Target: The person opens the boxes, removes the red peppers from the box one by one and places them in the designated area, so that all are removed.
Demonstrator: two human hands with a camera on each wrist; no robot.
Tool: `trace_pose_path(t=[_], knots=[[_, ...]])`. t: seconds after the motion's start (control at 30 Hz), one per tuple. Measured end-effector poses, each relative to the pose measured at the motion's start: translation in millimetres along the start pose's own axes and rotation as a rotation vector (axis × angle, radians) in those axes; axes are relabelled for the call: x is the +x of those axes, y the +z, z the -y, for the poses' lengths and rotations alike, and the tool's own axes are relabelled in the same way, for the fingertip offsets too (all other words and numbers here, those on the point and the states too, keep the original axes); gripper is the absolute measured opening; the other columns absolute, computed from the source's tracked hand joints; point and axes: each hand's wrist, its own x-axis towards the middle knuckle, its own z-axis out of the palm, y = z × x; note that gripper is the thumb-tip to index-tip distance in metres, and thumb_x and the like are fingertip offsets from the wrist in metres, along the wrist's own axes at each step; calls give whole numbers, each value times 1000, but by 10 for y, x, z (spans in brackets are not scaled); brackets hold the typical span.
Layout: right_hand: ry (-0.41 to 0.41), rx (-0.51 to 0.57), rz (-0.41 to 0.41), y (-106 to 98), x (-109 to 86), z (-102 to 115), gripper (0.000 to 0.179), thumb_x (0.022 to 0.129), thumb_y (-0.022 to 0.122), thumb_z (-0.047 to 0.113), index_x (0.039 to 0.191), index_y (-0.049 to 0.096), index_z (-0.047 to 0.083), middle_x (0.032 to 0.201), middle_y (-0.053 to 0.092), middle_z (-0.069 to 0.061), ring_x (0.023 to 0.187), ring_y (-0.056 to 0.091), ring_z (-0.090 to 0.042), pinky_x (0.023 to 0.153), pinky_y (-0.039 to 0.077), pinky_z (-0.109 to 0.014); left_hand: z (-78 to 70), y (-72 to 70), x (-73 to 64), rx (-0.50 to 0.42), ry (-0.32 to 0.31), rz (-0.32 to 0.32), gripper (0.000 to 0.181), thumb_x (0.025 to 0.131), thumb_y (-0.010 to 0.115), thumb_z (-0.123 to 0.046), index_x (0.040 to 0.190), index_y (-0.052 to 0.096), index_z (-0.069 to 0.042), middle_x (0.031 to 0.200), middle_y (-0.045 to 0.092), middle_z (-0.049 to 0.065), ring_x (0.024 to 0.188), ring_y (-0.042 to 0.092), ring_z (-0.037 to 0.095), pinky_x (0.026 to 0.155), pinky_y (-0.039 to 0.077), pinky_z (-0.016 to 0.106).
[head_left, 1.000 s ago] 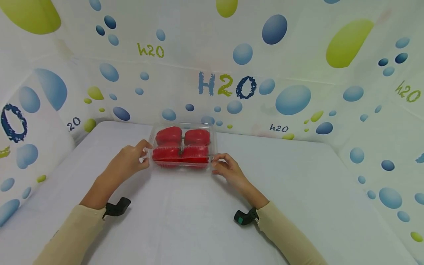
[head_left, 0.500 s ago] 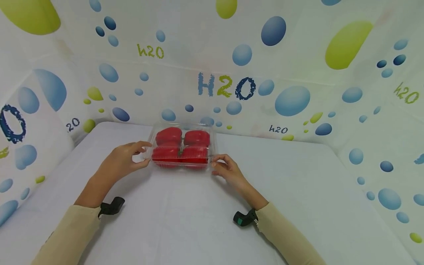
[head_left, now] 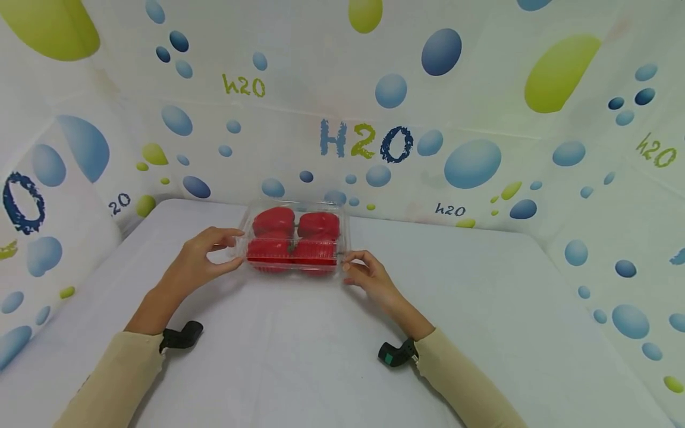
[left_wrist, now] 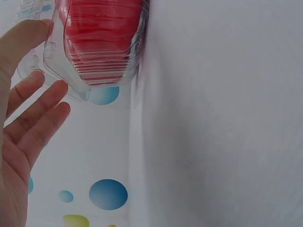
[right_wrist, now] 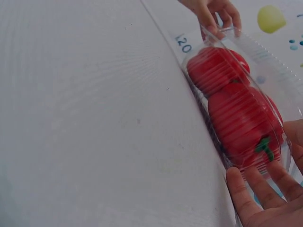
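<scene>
White bench (head_left: 460,309) is left open nearward and rightward of the clear container (head_left: 291,267) of red peppers (head_left: 318,223), set near the back edge. Its seemingly longer axis is bracketed left to right: left end by the widely parted left grip (head_left: 199,257), near right corner by the narrow right grip (head_left: 376,280), whether pinching cannot be told.

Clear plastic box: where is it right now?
Head view, left of centre: the clear plastic box sits near the back of the white table, between left grip and right grip.
</scene>
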Motion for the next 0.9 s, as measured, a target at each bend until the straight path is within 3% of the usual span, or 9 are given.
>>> trace_pose_path(t=[0.1,0.23,0.37,0.53,0.67,0.83,0.9], knots=[[6,-9,0,-3,0,1,28,98,54,5,123,44,-7,135,45,-26,124,50,-38,89,55,-35,-11,2,-5,-36,-59,15,65,69,84,5,128,57,-3,100,60,11,92,62,27,86,41,4],[13,-13,1,-2,3,4,28,99,54,5,123,45,-6,137,44,-25,125,49,-38,90,55,-35,-21,7,-2,-71,-143,36,83,73,81,2,144,38,-6,119,51,17,100,60,33,84,41,4],[4,-3,-6,3,1,7,28,98,54,4,122,45,-7,138,44,-25,125,49,-39,88,55,-34,2,34,-6,-93,-158,12,96,73,81,3,149,24,-6,137,37,23,101,58,37,84,40,4],[-1,1,-12,7,2,6,26,98,54,3,121,46,-7,137,44,-25,125,49,-40,87,55,-34,31,58,-34,-111,-185,-7,93,73,81,1,148,27,-7,140,33,21,98,60,31,81,42,4],[0,-4,-10,5,1,3,27,98,54,3,121,46,-8,138,44,-26,125,48,-40,86,55,-32,61,83,-58,-169,-266,21,82,78,79,-1,146,34,-8,138,36,18,98,62,20,79,46,8],[15,-16,-18,5,-9,14,27,98,55,5,121,46,-6,138,44,-24,126,49,-38,87,55,-31,102,130,-83,-253,-353,62,71,84,75,-4,145,37,-5,138,39,20,101,62,26,79,48,11],[19,-15,-17,7,-11,19,28,98,55,6,122,46,-6,138,44,-24,126,49,-37,87,55,-32,109,135,-93,-280,-375,70,69,86,73,-5,145,37,-4,136,40,21,100,63,20,79,48,10]])
